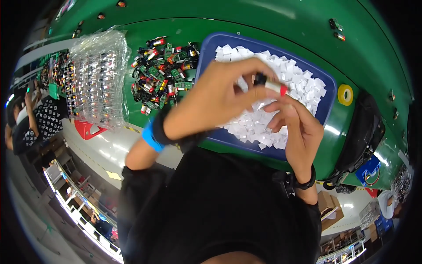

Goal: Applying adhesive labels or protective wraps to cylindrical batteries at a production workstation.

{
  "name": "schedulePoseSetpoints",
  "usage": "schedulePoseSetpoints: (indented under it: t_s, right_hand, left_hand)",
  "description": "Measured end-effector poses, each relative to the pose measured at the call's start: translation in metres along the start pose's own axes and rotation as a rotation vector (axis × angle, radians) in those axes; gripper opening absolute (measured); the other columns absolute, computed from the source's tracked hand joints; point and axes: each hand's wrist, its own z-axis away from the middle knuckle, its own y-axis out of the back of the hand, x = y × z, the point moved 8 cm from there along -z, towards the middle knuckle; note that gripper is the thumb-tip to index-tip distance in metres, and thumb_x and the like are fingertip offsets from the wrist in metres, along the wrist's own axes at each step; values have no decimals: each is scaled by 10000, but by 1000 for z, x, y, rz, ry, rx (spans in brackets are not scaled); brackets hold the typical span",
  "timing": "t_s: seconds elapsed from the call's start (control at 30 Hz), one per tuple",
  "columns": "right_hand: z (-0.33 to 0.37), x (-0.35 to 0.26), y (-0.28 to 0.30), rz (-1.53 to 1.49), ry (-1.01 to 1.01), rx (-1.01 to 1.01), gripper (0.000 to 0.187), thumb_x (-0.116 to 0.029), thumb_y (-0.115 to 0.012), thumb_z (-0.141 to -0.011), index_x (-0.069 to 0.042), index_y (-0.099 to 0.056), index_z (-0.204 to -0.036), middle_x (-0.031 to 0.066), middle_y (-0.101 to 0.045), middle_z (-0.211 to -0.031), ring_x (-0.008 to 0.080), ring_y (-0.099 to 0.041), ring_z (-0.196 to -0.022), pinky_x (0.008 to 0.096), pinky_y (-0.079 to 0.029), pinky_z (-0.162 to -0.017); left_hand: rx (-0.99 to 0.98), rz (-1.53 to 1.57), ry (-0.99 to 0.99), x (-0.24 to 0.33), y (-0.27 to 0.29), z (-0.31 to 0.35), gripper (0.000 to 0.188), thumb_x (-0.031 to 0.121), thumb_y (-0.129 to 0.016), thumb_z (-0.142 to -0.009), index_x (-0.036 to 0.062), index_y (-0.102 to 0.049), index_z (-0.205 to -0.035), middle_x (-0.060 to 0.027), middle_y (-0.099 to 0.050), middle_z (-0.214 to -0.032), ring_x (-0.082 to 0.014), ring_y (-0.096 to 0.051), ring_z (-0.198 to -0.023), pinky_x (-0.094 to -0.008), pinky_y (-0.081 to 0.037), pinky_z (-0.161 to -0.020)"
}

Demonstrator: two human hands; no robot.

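My left hand (220,94) is closed on a small battery-like cylinder (273,86) with a black end and a red tip, pinched between thumb and fingers. Close below the red tip is my right hand (303,130), its fingers loosely bent and apart, with nothing visible in them; whether they touch the tip I cannot tell. Both hands are over a blue tray (332,94) full of small white square pieces (303,83). Left of the tray lies a heap of small green circuit boards with coloured cylinders (162,72). Motion blurs the left hand somewhat.
Clear plastic trays (99,79) holding rows of similar parts stand at the left on the green table (176,31). A yellow tape roll (345,94) and a black bag (365,132) lie right of the blue tray. Another person (30,114) is at the far left.
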Motion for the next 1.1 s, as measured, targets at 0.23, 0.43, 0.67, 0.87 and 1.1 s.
schedulePoseSetpoints:
  t_s: [0.23,0.43,0.67,0.87,1.1]
  right_hand:
    - [15,-12,7,228,208,-92,177,-49,-693,-919,14,-636,-1075,-51,-463,-666,27,-403,-603,194,-341,-562]
    - [27,-3,28,186,164,-24,170,14,-708,-862,-12,-602,-991,-88,-370,-643,7,-328,-604,192,-289,-566]
    - [12,-6,13,244,248,-109,173,17,-724,-871,-14,-622,-1007,-37,-493,-755,48,-412,-681,212,-358,-645]
    - [12,-1,-5,201,149,-154,167,8,-730,-875,-22,-629,-1004,-15,-523,-802,67,-436,-717,215,-367,-679]
    - [6,-15,-17,365,376,-196,172,15,-772,-828,-38,-646,-932,-27,-457,-702,65,-391,-708,225,-320,-640]
  left_hand:
    - [6,-128,-82,-51,120,-107,399,351,-722,-937,-46,-693,-956,-161,-728,-867,-212,-637,-628,-372,-544,-581]
    - [467,-1022,-288,-22,150,-73,348,319,-715,-943,-8,-709,-1063,-139,-739,-917,-246,-698,-722,-366,-550,-620]
    - [216,-1070,-18,-36,113,38,261,241,-769,-865,43,-697,-1019,-101,-690,-987,-340,-590,-966,-421,-508,-805]
    - [418,-1095,24,-45,112,61,195,129,-766,-841,52,-679,-998,-100,-655,-996,-326,-555,-953,-434,-466,-833]
    - [444,-1100,-58,-41,105,67,153,94,-740,-857,49,-662,-980,-87,-660,-980,-323,-552,-933,-425,-450,-818]
